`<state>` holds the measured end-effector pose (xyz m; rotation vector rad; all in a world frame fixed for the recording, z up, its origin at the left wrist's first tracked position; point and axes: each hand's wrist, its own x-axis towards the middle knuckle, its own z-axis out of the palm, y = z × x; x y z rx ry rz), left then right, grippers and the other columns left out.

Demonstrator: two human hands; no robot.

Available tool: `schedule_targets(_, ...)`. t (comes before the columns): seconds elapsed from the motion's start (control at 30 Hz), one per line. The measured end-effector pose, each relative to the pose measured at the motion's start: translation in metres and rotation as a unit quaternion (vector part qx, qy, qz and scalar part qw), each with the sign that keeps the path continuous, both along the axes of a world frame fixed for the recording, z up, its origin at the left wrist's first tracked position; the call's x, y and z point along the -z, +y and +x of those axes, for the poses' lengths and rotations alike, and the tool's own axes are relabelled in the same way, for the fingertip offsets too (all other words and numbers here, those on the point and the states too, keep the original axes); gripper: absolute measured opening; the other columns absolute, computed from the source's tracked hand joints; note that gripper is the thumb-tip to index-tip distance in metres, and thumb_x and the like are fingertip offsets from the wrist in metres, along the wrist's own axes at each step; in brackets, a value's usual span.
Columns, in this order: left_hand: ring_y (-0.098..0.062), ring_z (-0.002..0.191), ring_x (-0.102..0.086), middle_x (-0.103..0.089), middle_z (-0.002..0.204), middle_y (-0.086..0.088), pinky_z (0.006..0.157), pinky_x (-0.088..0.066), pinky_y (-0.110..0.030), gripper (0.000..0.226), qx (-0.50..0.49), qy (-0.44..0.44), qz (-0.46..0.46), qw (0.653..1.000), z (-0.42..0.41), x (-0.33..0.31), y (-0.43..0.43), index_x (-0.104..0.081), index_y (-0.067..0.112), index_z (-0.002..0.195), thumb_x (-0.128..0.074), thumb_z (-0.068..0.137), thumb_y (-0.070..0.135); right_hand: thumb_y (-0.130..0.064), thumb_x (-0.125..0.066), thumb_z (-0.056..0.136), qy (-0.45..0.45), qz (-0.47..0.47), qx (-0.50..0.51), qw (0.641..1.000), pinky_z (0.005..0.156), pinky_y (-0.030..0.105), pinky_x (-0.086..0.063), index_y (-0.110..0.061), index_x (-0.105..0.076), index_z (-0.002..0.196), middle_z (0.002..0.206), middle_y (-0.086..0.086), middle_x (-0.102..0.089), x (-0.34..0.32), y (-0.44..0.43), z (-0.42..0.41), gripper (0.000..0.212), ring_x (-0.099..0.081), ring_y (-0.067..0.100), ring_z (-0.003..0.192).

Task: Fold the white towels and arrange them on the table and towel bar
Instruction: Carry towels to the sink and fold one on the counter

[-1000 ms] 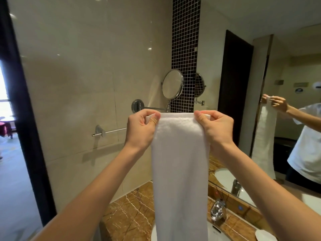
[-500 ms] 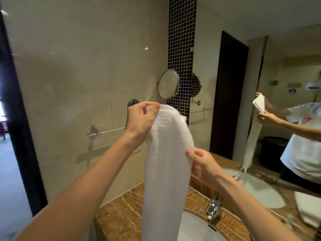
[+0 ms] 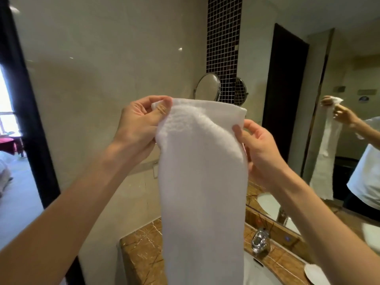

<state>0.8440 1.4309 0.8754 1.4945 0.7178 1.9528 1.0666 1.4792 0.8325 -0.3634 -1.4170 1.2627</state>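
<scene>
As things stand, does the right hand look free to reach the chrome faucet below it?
Probably not yet: the right hand pinches the white towel and must let go first. Otherwise nothing seems to block the way down to the faucet.

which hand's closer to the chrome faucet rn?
Right. The right hand pinches the towel edge above the faucet; the left hand holds the top corner on the towel's far side, up and left.

Round mirror [image 3: 207,87] close behind towel [image 3: 203,182] top
</scene>
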Motion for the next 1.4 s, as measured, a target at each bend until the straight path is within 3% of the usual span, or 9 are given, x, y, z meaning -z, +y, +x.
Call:
schedule_targets(0.17,-0.011,0.060,-0.066,-0.071,0.069,0.000,0.057,-0.054,-0.023,0.014,-0.024,-0.002,0.007,1.000,0.002,-0.002,-0.001,-0.066,0.009,0.081,-0.069,0.074,0.020,-0.024,-0.061,0.090,-0.028,0.022,0.041,0.999,0.058,0.029,-0.058,-0.010,-0.060,0.110,0.089,0.002,-0.074,-0.011,0.000,-0.002,0.023,-0.072,0.019,0.074)
schedule_targets(0.37,-0.013,0.061,-0.068,-0.072,0.068,0.000,0.058,-0.055,-0.024,0.004,-0.035,-0.017,-0.093,0.995,0.009,0.046,0.014,-0.064,0.005,0.084,-0.063,0.087,0.008,-0.020,-0.061,0.092,-0.098,-0.045,0.091,0.990,0.057,0.034,-0.059,-0.011,-0.063,0.103,0.080,0.001,-0.074,0.037,0.017,-0.002,0.014,-0.070,0.018,0.069)
schedule_targets(0.5,-0.015,0.066,-0.069,-0.072,0.070,-0.002,0.059,-0.055,-0.025,0.005,-0.040,-0.012,-0.133,0.990,0.017,0.090,0.018,-0.065,0.006,0.084,-0.066,0.084,0.010,-0.016,-0.057,0.094,-0.140,-0.089,0.106,0.980,0.065,0.039,-0.056,-0.001,-0.064,0.104,0.091,0.014,-0.071,0.086,0.025,-0.001,0.020,-0.066,0.025,0.075)
schedule_targets(0.63,-0.013,0.065,-0.068,-0.072,0.070,-0.001,0.059,-0.055,-0.024,0.014,-0.050,0.002,-0.144,0.988,0.022,0.120,0.019,-0.069,0.010,0.078,-0.073,0.070,0.021,-0.016,-0.056,0.094,-0.173,-0.101,0.118,0.973,0.067,0.038,-0.054,-0.007,-0.065,0.094,0.091,0.013,-0.069,0.120,0.031,0.000,0.012,-0.064,0.022,0.075)
schedule_targets(0.73,-0.011,0.064,-0.067,-0.072,0.068,0.000,0.057,-0.054,-0.023,0.003,-0.061,0.029,-0.159,0.985,0.019,0.134,0.020,-0.073,0.019,0.070,-0.076,0.070,0.019,-0.020,-0.058,0.093,-0.183,-0.097,0.114,0.972,0.078,0.045,-0.053,-0.006,-0.066,0.099,0.099,0.016,-0.070,0.131,0.036,0.000,0.018,-0.064,0.024,0.081)
schedule_targets(0.83,-0.010,0.061,-0.066,-0.071,0.066,0.001,0.055,-0.053,-0.022,0.008,-0.085,0.044,-0.178,0.979,0.016,0.146,0.023,-0.074,0.019,0.069,-0.077,0.073,0.014,-0.025,-0.058,0.093,-0.201,-0.071,0.122,0.969,0.080,0.050,-0.054,-0.006,-0.066,0.105,0.104,0.018,-0.069,0.137,0.039,-0.004,0.024,-0.066,0.030,0.087)
schedule_targets(1.0,-0.014,0.062,-0.064,-0.070,0.070,-0.003,0.058,-0.054,-0.026,0.014,-0.135,0.052,-0.196,0.970,0.009,0.161,0.021,-0.075,0.022,0.067,-0.078,0.074,0.011,-0.029,-0.053,0.096,-0.210,-0.032,0.137,0.968,0.086,0.045,-0.056,-0.010,-0.064,0.107,0.107,0.009,-0.066,0.146,0.044,-0.009,0.025,-0.065,0.026,0.098)
schedule_targets(1.23,-0.016,0.067,-0.067,-0.071,0.070,0.000,0.061,-0.059,-0.031,0.007,-0.181,0.061,-0.206,0.960,-0.005,0.175,0.011,-0.072,0.013,0.079,-0.077,0.076,0.010,-0.030,-0.058,0.094,-0.182,-0.004,0.082,0.980,0.070,0.023,-0.056,-0.020,-0.067,0.098,0.096,-0.002,-0.070,0.165,0.058,-0.025,0.015,-0.068,0.009,0.086)
schedule_targets(1.4,-0.010,0.064,-0.067,-0.069,0.075,-0.002,0.061,-0.059,-0.028,0.007,-0.215,0.053,-0.219,0.950,-0.023,0.183,0.019,-0.070,0.008,0.083,-0.075,0.077,0.008,-0.028,-0.060,0.093,-0.170,-0.013,0.052,0.984,0.070,0.024,-0.056,-0.018,-0.069,0.097,0.090,-0.005,-0.073,0.173,0.074,-0.051,0.014,-0.070,0.013,0.084)
